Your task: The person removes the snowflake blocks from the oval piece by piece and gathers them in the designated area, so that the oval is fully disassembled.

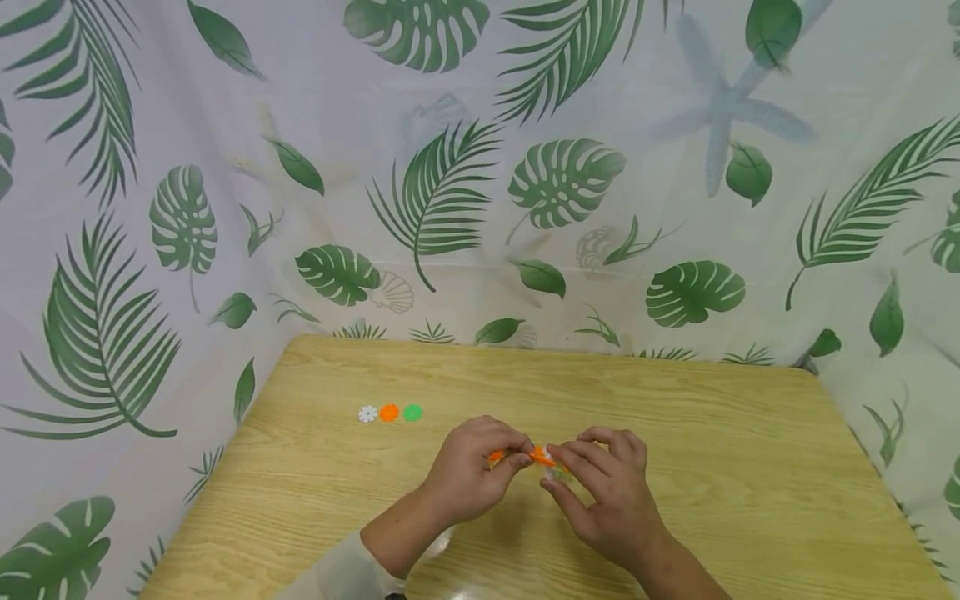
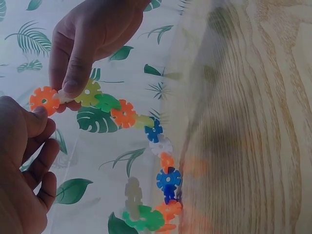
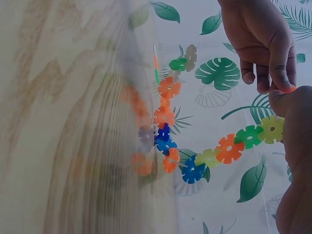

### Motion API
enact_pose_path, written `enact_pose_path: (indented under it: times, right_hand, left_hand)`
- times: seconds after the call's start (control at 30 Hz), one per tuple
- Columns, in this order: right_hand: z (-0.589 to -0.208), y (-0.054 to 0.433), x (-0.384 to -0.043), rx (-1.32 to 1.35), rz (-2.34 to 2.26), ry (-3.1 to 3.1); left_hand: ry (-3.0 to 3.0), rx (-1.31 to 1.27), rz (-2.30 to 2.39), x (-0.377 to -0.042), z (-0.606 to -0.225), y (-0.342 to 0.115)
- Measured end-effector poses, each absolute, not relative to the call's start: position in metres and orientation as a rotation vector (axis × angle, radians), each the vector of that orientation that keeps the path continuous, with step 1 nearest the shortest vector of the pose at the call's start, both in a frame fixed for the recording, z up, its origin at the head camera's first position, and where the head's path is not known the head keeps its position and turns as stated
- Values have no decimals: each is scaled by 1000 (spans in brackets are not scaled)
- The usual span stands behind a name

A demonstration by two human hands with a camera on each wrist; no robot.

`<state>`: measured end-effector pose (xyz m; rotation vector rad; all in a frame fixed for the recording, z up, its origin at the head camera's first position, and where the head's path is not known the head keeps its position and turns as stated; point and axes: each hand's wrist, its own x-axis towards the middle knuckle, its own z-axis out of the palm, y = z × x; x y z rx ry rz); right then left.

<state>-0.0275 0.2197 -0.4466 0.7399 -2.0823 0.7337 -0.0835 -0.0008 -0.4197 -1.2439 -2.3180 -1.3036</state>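
Observation:
My left hand [image 1: 480, 467] pinches an orange notched plastic disc [image 2: 44, 101] by its edge. Beside it, my right hand [image 1: 615, 492] pinches a white disc [image 2: 63, 97] between thumb and fingers. The orange and white discs meet at their edges; how deep their slots interlock I cannot tell. From the right hand trails a chain of linked discs, among them a yellow disc [image 2: 88, 93], a green one [image 3: 249, 137], an orange one [image 3: 230, 148] and a blue one [image 2: 168, 179]. In the head view the hands hide most of the chain.
A white disc [image 1: 367, 413], an orange disc [image 1: 389, 412] and a green disc [image 1: 412, 412] lie in a row on the wooden table [image 1: 675, 417], left of the hands. A leaf-print cloth [image 1: 465, 317] hangs behind the table and along its sides.

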Motion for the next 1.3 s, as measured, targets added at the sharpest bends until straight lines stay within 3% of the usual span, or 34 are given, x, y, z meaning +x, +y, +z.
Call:
enact_pose_path:
  times: [0.5, 1.3]
  right_hand:
    - [-456, 238, -23, 662, 751, -2122]
    - [-458, 235, -25, 675, 778, -2117]
  left_hand:
    - [-2271, -946, -1491, -99, -403, -25]
    - [-2533, -586, -1462, -102, -435, -72]
